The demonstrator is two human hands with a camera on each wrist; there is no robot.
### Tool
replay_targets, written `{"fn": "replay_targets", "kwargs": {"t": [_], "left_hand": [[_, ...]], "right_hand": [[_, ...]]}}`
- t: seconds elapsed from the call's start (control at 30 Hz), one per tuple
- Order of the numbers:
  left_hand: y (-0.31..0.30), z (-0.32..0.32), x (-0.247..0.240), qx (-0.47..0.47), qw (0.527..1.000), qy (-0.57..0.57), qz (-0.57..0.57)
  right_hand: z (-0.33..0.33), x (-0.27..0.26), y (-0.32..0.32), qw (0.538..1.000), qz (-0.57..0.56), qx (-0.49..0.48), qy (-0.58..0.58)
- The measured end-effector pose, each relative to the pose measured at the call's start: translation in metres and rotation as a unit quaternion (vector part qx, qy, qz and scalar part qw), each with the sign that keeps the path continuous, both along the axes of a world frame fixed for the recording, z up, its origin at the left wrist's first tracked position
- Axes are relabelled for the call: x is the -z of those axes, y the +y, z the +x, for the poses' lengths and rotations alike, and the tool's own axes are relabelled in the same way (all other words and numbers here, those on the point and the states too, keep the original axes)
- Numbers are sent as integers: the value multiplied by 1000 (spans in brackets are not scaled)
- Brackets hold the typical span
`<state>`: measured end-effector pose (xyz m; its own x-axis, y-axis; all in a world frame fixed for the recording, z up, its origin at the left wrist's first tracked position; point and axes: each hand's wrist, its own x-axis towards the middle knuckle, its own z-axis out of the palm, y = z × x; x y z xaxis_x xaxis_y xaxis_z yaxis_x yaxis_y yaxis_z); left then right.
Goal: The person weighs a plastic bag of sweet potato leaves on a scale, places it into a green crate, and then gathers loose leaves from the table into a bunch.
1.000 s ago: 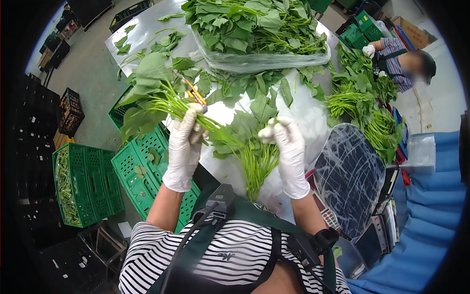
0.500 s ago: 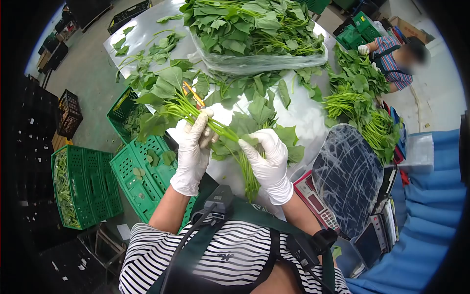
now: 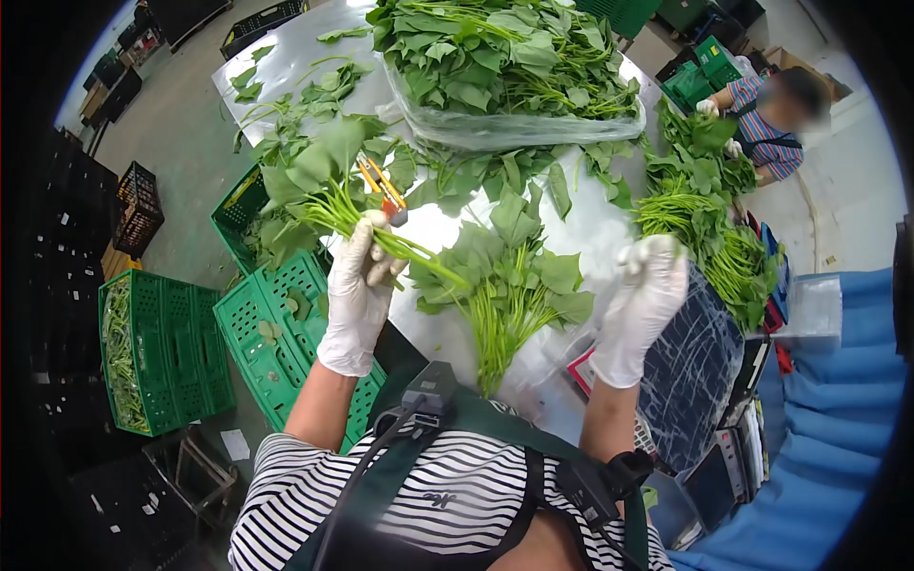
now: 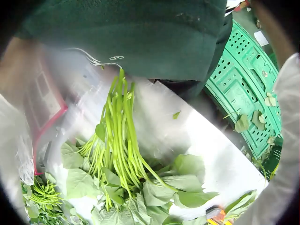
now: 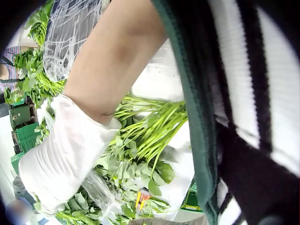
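In the head view, my gloved left hand [image 3: 357,300] pinches a small bunch of leafy green stems [image 3: 333,205], its leaves pointing up and left. My gloved right hand [image 3: 647,305] is raised over the dark rounded pad, fingers curled and blurred. A green speck shows by its fingertips; whether it is held, I cannot tell. The right wrist view shows the same hand [image 5: 61,154] side-on. Between the hands a larger bunch [image 3: 505,319] lies on the metal table, stems toward my body; the left wrist view shows its stems [image 4: 119,136]. An orange-handled tool [image 3: 381,183] lies beyond my left hand.
A plastic-lined container [image 3: 514,128] heaped with greens stands at the far side. More bunches [image 3: 709,214] line the right, near another person [image 3: 776,133]. Green crates [image 3: 276,338] stand at the left. A dark pad [image 3: 695,362] lies over a red-edged device at the right.
My right hand came in to the held stems and then moved away to the right. My left hand keeps its grip, shifting slightly. The other person's arms and head have moved a little.
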<state>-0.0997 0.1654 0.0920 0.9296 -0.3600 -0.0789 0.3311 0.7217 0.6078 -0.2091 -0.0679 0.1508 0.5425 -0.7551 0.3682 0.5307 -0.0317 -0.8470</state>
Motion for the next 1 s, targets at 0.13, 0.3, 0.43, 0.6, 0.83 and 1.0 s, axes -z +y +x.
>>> {"fn": "replay_targets", "kwargs": {"t": [0.13, 0.3, 0.43, 0.6, 0.83, 1.0], "left_hand": [[-11, -15, 3, 92, 996, -7, -9], [-18, -19, 3, 127, 990, -32, -57], [-13, -16, 13, 107, 993, -18, -38], [-21, -15, 14, 115, 992, -27, -32], [-42, -41, 9, 148, 989, 7, 20], [-42, -43, 12, 141, 988, 25, 64]], "right_hand": [[39, -17, 13, 968, -230, 58, 79], [55, 43, 21, 874, -400, -49, 273], [16, 30, 40, 853, -69, -395, 335], [-10, 38, 54, 822, -11, -420, 385], [-8, 49, 68, 907, -23, -262, 328], [-12, 58, 77, 905, -132, -229, 333]]}}
